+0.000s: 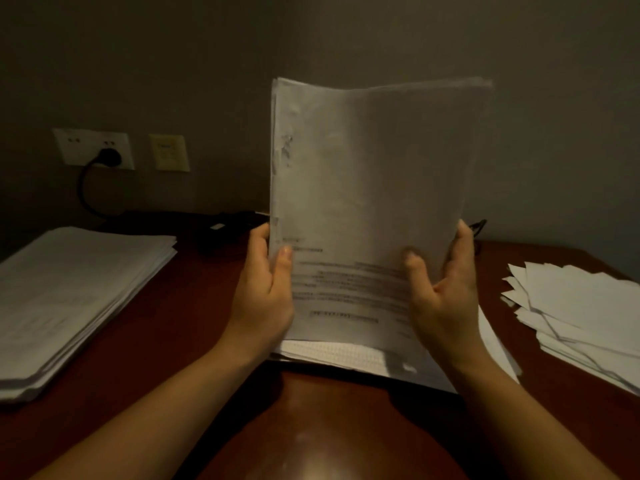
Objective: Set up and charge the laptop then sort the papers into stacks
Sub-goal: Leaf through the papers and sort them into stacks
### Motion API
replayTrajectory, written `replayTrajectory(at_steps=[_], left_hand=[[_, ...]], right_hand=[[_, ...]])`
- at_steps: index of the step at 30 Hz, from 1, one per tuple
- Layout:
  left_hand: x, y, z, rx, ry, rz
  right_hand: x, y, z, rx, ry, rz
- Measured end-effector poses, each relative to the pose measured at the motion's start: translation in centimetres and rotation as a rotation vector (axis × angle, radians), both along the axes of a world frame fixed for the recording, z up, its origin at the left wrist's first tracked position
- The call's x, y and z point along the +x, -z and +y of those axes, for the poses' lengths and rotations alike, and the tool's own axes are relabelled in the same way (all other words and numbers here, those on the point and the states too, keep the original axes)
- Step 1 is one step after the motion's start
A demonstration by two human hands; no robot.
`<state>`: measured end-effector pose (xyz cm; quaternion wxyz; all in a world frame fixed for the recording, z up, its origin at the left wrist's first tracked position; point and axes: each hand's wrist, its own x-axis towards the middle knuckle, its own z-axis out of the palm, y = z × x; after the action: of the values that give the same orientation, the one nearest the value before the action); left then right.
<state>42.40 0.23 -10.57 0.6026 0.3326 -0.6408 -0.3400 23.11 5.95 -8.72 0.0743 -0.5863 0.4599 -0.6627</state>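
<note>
Hands, left (265, 289) and right (446, 289), gripping upright paper bundle (374, 188) edges.

Two bare forearms (173, 393), bare wrists, left hand (266, 291), right hand (447, 292), short plain fingernails (286, 251)

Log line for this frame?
left hand grips sheaf; right hand grips sheaf; sheaf upright; plug in socket; neat pile left; loose pile right

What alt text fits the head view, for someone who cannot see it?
The left hand and right hand hold a sheaf of papers upright over a reddish desk. A neat stack lies to the left, a fanned pile to the right.
</note>
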Motion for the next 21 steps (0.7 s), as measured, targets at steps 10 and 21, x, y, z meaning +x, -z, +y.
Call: replayTrajectory(at_steps=[10, 21], left_hand=[[0.2, -0.1, -0.1, 0.042, -0.041, -0.015], [1.9, -2.6, -1.0, 0.458, -0.038, 0.089]], right_hand=[[0.1, 0.5, -0.3, 0.035, -0.007, 0.071], [0.6, -0.1, 0.0, 0.197, -0.132, -0.09]])
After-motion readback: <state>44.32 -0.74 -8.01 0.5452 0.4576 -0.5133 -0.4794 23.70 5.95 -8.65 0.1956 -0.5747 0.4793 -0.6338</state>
